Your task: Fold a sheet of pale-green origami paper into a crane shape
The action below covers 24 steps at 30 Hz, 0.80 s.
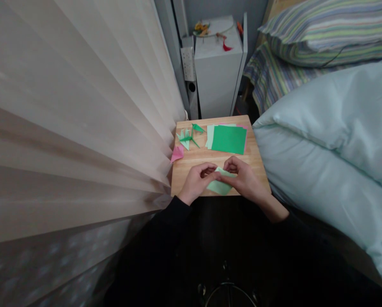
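Note:
Between my two hands is a pale green sheet of origami paper point(220, 186), partly folded, near the front edge of the small wooden table point(191, 170). My left hand point(199, 178) pinches its left side with thumb and fingers. On the other side my right hand point(241, 177) grips the paper, its thumb close to the left thumb. The fingers cover part of the fold. Beyond my hands lies a stack of square paper with a dark green sheet point(229, 139) on top. Folded green paper cranes point(186, 138) and a pink folded piece point(177, 153) rest at the back left.
A pleated curtain point(114, 106) hangs along the table's left side. To the right is a bed with a pale blue quilt point(321, 145) and a striped pillow point(331, 36). Behind the table stands a white cabinet point(218, 81) with small ornaments on top.

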Each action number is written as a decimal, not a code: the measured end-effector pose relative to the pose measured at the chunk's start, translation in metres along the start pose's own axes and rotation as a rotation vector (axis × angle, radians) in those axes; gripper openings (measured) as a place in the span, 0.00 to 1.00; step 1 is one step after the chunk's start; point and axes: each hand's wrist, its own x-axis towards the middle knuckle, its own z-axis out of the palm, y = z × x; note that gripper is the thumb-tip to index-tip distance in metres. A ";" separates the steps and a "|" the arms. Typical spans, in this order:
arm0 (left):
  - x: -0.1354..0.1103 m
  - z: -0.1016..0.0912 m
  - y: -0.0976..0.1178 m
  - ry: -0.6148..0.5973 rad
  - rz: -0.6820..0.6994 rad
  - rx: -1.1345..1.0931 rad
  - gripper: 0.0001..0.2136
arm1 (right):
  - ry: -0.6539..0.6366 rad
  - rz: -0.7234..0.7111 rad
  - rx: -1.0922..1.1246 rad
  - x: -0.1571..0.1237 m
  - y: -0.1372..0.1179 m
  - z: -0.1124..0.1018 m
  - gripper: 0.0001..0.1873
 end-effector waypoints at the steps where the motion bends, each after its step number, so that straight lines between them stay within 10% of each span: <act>1: 0.000 0.001 -0.001 0.024 0.009 0.024 0.15 | -0.004 0.006 0.011 0.000 0.000 0.001 0.20; 24: -0.008 0.014 -0.005 -0.130 -0.284 -0.128 0.19 | 0.160 0.109 0.181 0.002 -0.007 0.001 0.20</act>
